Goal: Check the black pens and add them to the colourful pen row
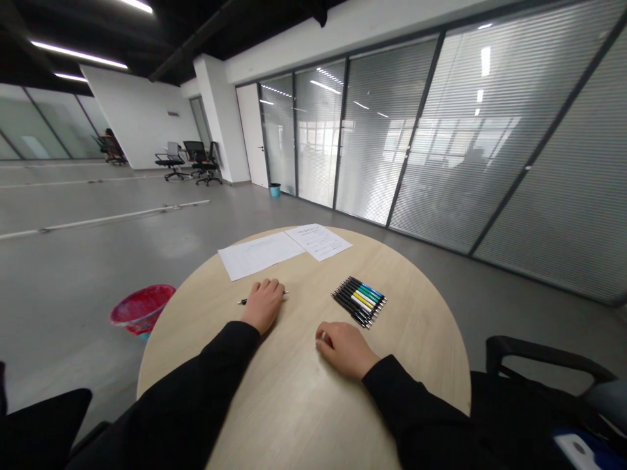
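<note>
My left hand (265, 305) lies on the round wooden table with its fingers bent down over a black pen (242, 302). The pen sticks out on both sides of the hand, and its middle is hidden. My right hand (343, 347) rests on the tabletop with its fingers curled in loosely; nothing shows in it. Just beyond the right hand, several click pens (360, 302) lie side by side in a slanted row. They have black barrels, with blue, green, white and yellow parts on some.
Two printed sheets of paper (262, 253) lie near the far edge of the table (304, 418). A red-lined waste bin (142, 307) stands on the floor at the left. Black chair armrests (548, 356) flank the right side. Glass partitions with blinds run behind.
</note>
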A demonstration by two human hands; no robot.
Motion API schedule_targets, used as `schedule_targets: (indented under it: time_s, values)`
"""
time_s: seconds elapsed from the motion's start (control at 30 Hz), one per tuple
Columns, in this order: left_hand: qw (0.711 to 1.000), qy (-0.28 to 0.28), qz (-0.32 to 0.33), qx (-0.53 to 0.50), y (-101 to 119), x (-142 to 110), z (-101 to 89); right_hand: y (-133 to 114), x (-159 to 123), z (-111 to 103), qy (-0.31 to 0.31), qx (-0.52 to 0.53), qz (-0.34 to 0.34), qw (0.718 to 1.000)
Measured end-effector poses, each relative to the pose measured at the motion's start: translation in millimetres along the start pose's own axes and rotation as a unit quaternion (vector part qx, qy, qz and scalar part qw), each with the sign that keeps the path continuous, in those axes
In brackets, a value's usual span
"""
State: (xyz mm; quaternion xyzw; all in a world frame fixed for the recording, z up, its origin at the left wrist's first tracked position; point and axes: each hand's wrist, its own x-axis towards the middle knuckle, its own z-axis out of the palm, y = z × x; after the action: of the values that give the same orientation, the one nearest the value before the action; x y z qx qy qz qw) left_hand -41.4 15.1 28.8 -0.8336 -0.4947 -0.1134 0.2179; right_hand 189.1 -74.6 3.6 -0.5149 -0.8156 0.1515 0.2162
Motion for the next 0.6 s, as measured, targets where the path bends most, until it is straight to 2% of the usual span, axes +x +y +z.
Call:
schedule_targets:
  time_s: [0.1,0.23,0.43,0.6]
  values:
    - [0.998,0.034,0.056,-0.023,13.6,-0.5,-4.3,4.6,3.2,3.5,0.017,0.017,0.0,1.0]
    - [0.993,0.063,0.087,-0.039,25.2,-3.6,-9.6,9.0,7.6,7.6,0.055,0.049,0.01,0.997]
    - [0.985,0.11,0.086,-0.099,33.7,-7.7,-18.7,8.2,8.3,7.0,0.097,0.096,-0.001,0.991]
    - [0.962,0.117,0.053,-0.243,41.6,-12.8,-25.2,1.0,11.7,-1.3,0.155,0.075,-0.027,0.985]
